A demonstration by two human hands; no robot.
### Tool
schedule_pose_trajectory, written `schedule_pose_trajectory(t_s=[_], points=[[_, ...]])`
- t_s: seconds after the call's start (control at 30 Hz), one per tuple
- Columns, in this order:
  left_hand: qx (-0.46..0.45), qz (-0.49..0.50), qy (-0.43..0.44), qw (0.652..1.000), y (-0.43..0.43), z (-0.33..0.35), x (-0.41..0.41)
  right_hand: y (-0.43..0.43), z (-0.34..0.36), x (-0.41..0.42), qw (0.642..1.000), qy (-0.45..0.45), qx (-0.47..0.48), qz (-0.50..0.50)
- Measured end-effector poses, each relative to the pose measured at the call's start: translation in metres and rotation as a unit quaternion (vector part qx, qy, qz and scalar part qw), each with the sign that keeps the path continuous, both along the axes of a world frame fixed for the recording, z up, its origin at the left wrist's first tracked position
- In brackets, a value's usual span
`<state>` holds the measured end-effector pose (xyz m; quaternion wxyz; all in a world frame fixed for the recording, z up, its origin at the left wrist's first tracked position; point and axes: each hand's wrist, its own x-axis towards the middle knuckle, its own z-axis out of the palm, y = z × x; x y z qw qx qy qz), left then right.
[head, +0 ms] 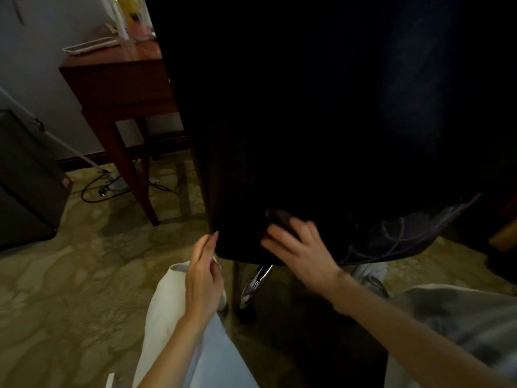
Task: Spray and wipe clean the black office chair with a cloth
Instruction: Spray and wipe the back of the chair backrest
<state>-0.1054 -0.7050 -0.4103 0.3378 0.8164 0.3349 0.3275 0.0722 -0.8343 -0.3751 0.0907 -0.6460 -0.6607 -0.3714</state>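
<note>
Fingers [277, 245] of the right hand [303, 249] lie spread, pressing a dark cloth [279, 219] flat against the lower back of the black chair [307, 107], with the forearm reaching in from the lower right. Left of the cloth, the left hand [202, 275] holds nothing, its straight fingers touching the chair's edge.

Dim indoor room, light low and uneven. Pale grey-white wall [42, 68] at upper left, dark baseboard [81, 161] along its foot. Reddish-brown wooden table [117, 88] against wall, slim tapered legs; flat white object [89, 46] on its top, type unclear, blurred clear and yellow items beside it. Dark boxy cabinet [25, 177] at far left. Thin white pole [58, 141] slanting down between cabinet and table. Black cable [93, 190] looped on floor near table leg. Patterned beige-olive carpet [70, 275] across floor.
</note>
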Motion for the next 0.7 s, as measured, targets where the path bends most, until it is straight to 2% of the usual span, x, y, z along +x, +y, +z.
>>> schedule_pose_trajectory(t_s=[0.1, 0.17, 0.23, 0.3, 0.4, 0.47, 0.53, 0.6, 0.7], points=[[-0.001, 0.006, -0.008, 1.0, 0.002, -0.005, 0.004, 0.024, 0.076, 0.003, 0.985, 0.017, 0.169, -0.007], [-0.001, 0.01, -0.002, 1.0, 0.004, -0.01, 0.006, 0.037, 0.099, 0.01, 0.975, 0.003, 0.22, -0.033], [-0.008, 0.021, 0.01, 1.0, 0.003, -0.01, 0.009, 0.044, 0.094, 0.017, 0.973, -0.029, 0.227, -0.042], [-0.025, 0.032, 0.023, 0.999, 0.003, -0.009, 0.012, 0.043, 0.058, 0.022, 0.982, -0.076, 0.168, -0.044], [-0.038, 0.034, 0.019, 0.999, 0.01, -0.007, 0.015, 0.024, -0.014, 0.022, 0.993, -0.107, -0.044, -0.021], [-0.058, 0.035, 0.017, 0.998, 0.015, -0.003, 0.018, 0.006, -0.05, 0.02, 0.968, -0.107, -0.224, -0.039], [-0.091, 0.035, 0.012, 0.995, 0.02, -0.001, 0.022, -0.009, -0.067, 0.016, 0.945, -0.088, -0.309, -0.063], [-0.097, 0.048, -0.001, 0.994, 0.022, 0.0, 0.024, -0.016, -0.063, 0.012, 0.949, -0.049, -0.302, -0.071], [-0.064, 0.067, -0.033, 0.995, 0.015, -0.004, 0.023, -0.02, -0.026, 0.013, 0.989, 0.002, -0.145, -0.035]])
